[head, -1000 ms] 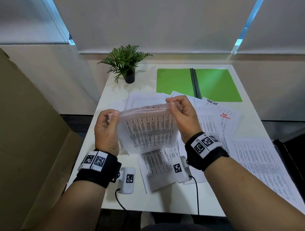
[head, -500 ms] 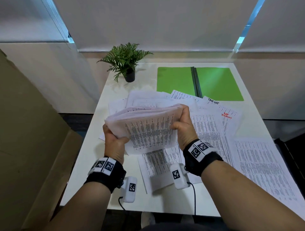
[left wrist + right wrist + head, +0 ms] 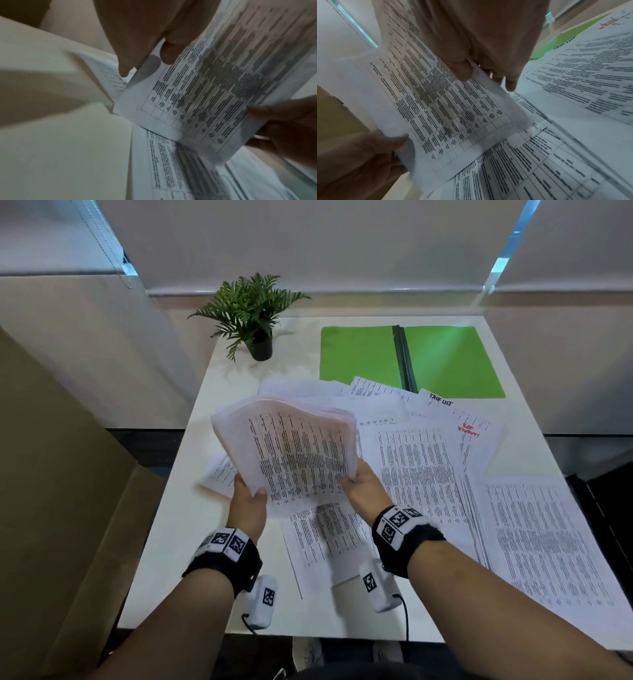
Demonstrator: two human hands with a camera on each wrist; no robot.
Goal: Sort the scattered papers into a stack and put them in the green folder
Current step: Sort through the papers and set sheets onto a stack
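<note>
A bundle of printed papers is held tilted above the white table, its top edge curling away from me. My left hand grips the bundle's lower left side, thumb on the front sheet. My right hand pinches its lower right side. The wrist views show the same bundle held between thumb and fingers. Loose printed sheets lie spread over the table under and to the right of the bundle. The green folder lies open and flat at the back right.
A small potted plant stands at the table's back left. A sheet with red writing lies near the folder's front edge. Brown cardboard leans at the left of the table. More sheets reach the right edge.
Both hands have slid down from the bundle's upper edge to its lower sides. The bundle has tipped up and leftward, its top now bending away.
</note>
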